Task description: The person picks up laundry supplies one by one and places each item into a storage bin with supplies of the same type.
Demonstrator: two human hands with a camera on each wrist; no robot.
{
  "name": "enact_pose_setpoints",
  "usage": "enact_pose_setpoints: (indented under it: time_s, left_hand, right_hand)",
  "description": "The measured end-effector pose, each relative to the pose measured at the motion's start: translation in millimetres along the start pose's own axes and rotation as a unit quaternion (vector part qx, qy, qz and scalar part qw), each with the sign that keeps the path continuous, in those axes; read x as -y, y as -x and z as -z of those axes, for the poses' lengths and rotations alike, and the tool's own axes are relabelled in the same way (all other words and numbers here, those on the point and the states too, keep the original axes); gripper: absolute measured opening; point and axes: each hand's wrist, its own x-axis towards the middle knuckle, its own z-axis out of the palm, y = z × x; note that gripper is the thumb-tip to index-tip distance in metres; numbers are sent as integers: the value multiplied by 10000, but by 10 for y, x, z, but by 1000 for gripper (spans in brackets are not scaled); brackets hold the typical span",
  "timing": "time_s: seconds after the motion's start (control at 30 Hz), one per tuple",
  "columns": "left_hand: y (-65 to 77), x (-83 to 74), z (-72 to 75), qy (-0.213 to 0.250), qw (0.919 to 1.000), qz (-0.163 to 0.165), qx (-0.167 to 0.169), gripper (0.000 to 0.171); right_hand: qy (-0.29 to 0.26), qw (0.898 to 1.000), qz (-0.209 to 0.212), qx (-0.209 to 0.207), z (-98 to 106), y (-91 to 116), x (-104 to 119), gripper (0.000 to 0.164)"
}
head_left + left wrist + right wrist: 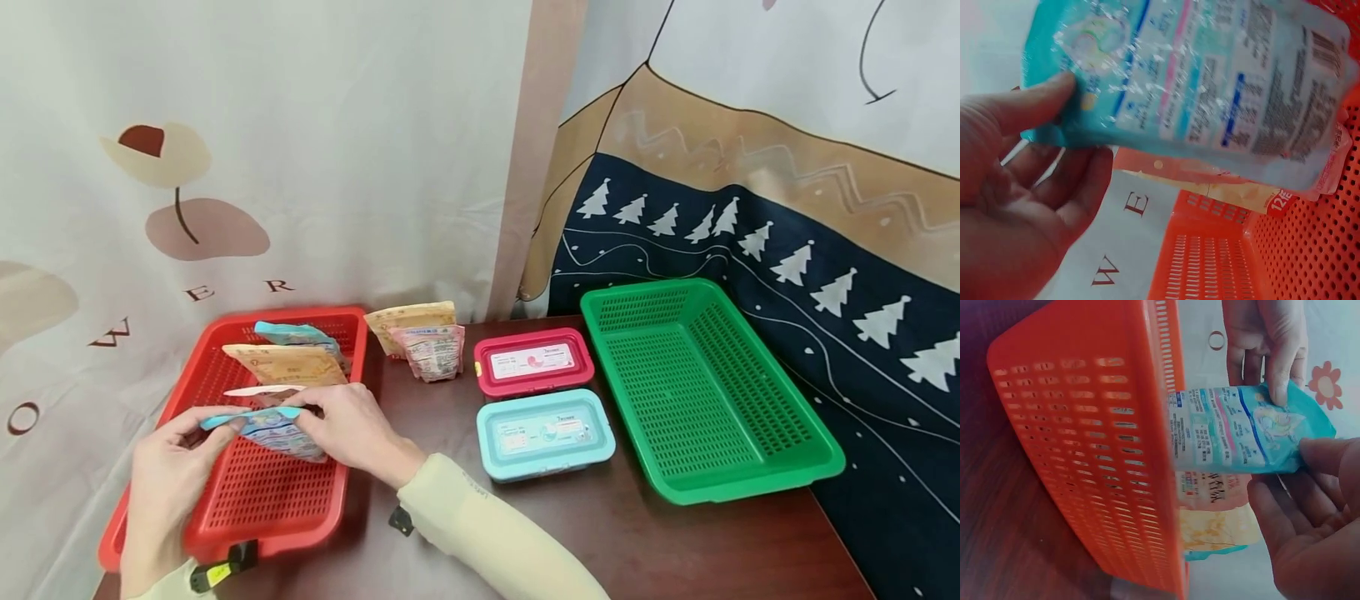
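Observation:
Both hands hold a light-blue printed pouch [281,435] by its top edge, over the front part of a red plastic basket [262,504]. My left hand [168,475] pinches the top left corner between thumb and fingers. At the opposite corner, my right hand [356,425] grips the same edge. The right wrist view shows the pouch's [1229,428] lower end inside the basket wall [1085,419]. Behind it in the basket stand a pink pouch [1213,490], a tan pouch [292,365] and another blue pouch [300,335], lined up toward the back.
Right of the red basket, a pink pouch [438,354] stands before a tan pouch [408,315]. Farther right are a crimson lidded box [534,361] and a light-blue one [546,433], then a green basket [682,400]. Printed curtain [360,167] hangs behind the table.

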Motion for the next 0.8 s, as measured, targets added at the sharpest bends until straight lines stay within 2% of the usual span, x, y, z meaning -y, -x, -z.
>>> enact_pose_setpoints:
  time_s: [0.13,0.3,0.57,0.63,0.8]
  left_hand:
    - [-34,-27,-8,-799,9968,-100,-7,25]
    - [-81,-61,-16,-1789,9833,-310,127,25]
    - [-231,-127,-14,-2394,9630,-987,746,16]
    - [-275,-142,-15,-2469,9595,-1048,860,15]
    - [-360,-172,-28,-2580,9553,-946,1088,11]
  right_hand:
    - [149,9997,-104,-188,-56,-15,-26,23]
    - [212,9991,-172,-321,-140,-32,-84,24]
    - [158,9986,-279,-431,-267,-47,-218,22]
    - [88,9985,-318,-428,-288,-48,-233,22]
    - [54,9981,-368,-484,-331,-57,-263,22]
